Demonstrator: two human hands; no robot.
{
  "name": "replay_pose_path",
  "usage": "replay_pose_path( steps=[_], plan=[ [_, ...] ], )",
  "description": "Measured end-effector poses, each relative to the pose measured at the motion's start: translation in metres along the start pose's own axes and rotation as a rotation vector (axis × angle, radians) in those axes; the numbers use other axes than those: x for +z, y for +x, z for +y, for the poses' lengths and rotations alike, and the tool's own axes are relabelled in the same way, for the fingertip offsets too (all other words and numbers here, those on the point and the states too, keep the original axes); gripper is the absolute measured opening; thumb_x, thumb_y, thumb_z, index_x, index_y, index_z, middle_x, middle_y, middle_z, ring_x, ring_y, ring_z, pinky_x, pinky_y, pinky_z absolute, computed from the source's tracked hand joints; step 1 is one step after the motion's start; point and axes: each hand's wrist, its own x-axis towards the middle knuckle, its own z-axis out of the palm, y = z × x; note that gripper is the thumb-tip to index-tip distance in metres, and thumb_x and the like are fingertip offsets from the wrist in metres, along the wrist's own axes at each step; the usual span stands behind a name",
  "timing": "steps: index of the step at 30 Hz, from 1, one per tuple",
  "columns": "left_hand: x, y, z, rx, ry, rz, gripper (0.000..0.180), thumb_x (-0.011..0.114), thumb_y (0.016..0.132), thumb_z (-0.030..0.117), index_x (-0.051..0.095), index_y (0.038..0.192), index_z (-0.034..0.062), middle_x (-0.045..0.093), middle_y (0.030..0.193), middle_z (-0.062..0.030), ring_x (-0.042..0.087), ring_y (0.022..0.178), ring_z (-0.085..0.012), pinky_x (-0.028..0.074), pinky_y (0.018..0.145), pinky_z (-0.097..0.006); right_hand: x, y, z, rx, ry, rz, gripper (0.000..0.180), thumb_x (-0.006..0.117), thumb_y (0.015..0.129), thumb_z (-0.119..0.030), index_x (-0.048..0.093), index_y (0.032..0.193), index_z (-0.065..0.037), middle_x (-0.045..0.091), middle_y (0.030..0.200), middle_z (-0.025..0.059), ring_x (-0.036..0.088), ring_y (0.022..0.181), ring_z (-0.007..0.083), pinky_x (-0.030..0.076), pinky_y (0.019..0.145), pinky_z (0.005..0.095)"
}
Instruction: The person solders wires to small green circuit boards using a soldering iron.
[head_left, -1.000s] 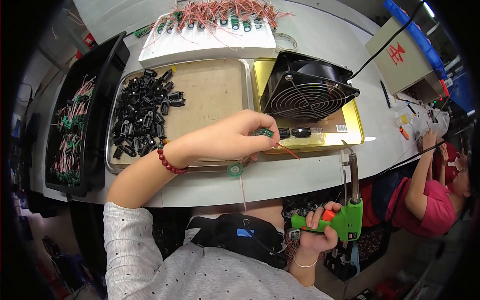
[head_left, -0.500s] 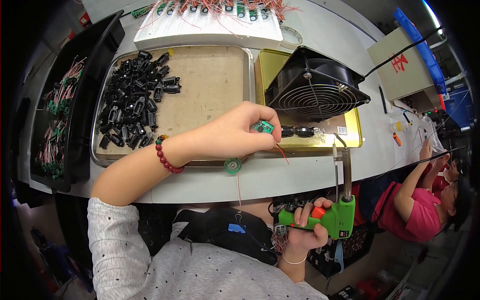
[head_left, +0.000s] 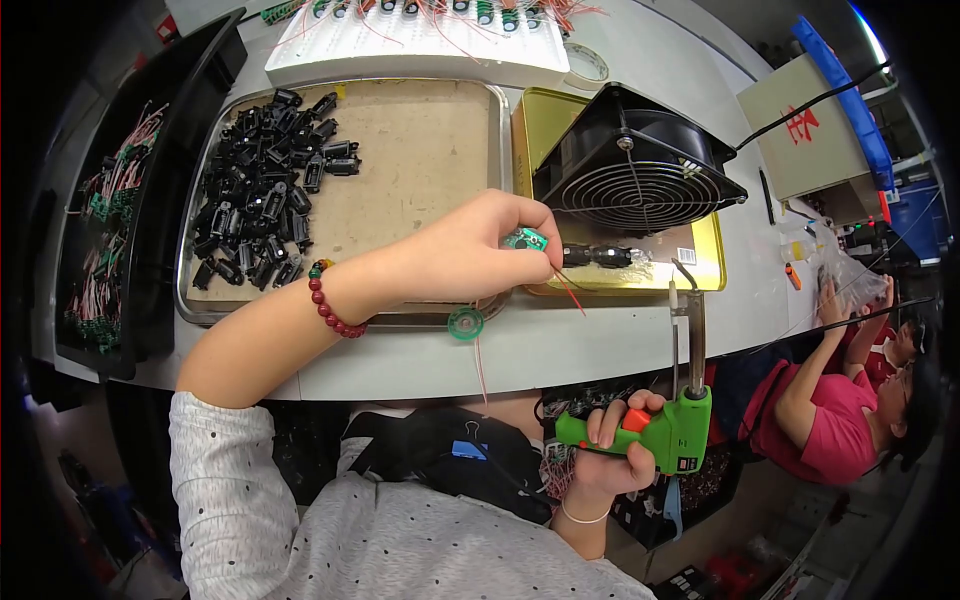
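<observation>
My left hand [head_left: 485, 245] is closed on a small green circuit board [head_left: 525, 240] with a red wire trailing from it. Below that hand hangs a round green disc [head_left: 465, 323] with thin wires. A black housing [head_left: 598, 256] lies on the gold tin lid just right of my left fingers. My right hand [head_left: 618, 455] is wrapped around the handle of a green soldering gun [head_left: 685, 435], a finger by its red trigger. The tip of the gun points upward, near the front edge of the lid and apart from the circuit board.
A metal tray [head_left: 430, 150] holds a pile of black housings [head_left: 265, 190]. Far left stands a black bin [head_left: 185, 130] of wired boards. A black fan [head_left: 640, 170] sits on the gold tin lid [head_left: 708, 250]. White foam [head_left: 420, 62] and a tape roll [head_left: 588, 65] lie behind. Another person [head_left: 830, 410] works at right.
The view has shifted slightly. Both hands keep their holds, and the board is turned a little in my left fingers. The person at right has raised a clear plastic bag.
</observation>
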Motion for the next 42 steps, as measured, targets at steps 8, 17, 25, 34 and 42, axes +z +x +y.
replay_pose_path(
  steps=[8,17,25,34,42],
  plan=[
    [-0.001,0.004,-0.002,-0.087,-0.044,0.051,0.015,0.057,0.082,0.016,0.052,0.077,0.0027,0.048,0.059,0.0031,0.041,0.044,-0.0022,0.030,0.040,-0.017,0.001,-0.002,0.000,0.007,0.000,0.029,0.050,0.057,0.067,-0.010,0.041,0.114,0.000,0.048,0.104,0.0107,0.042,0.055,0.0146,0.036,0.051,0.0269],
    [-0.002,0.009,-0.009,-0.088,-0.202,0.052,0.029,0.054,0.086,0.028,0.050,0.068,0.0054,0.045,0.057,0.0036,0.033,0.044,-0.0019,0.023,0.038,-0.020,0.006,-0.003,-0.002,0.046,-0.041,0.062,0.049,0.056,0.066,-0.009,0.043,0.112,0.000,0.048,0.103,0.0101,0.043,0.055,0.0144,0.036,0.051,0.0276],
    [-0.002,0.011,-0.010,-0.092,-0.046,0.088,0.030,0.054,0.087,0.028,0.050,0.067,0.0055,0.048,0.058,0.0025,0.042,0.045,-0.0028,0.033,0.040,-0.019,0.005,-0.006,0.000,0.066,-0.079,0.063,0.050,0.056,0.066,-0.011,0.043,0.114,0.001,0.047,0.104,0.0106,0.043,0.055,0.0139,0.037,0.051,0.0273],
    [-0.002,0.011,-0.013,-0.109,-0.180,0.099,0.027,0.053,0.088,0.025,0.052,0.072,0.0045,0.054,0.062,-0.0013,0.054,0.055,-0.0064,0.045,0.052,-0.019,0.017,-0.008,0.013,0.098,-0.172,0.101,0.056,0.055,0.064,-0.011,0.042,0.116,0.004,0.047,0.111,0.0132,0.044,0.054,0.0139,0.037,0.050,0.0273],
    [-0.002,0.010,-0.013,-0.094,-0.185,0.087,0.026,0.053,0.088,0.024,0.052,0.072,0.0046,0.054,0.063,-0.0012,0.054,0.057,-0.0067,0.046,0.054,-0.020,0.017,-0.008,0.013,0.127,-0.154,0.105,0.052,0.054,0.066,-0.012,0.043,0.115,0.001,0.050,0.106,0.0112,0.043,0.054,0.0133,0.037,0.050,0.0270]
  ],
)
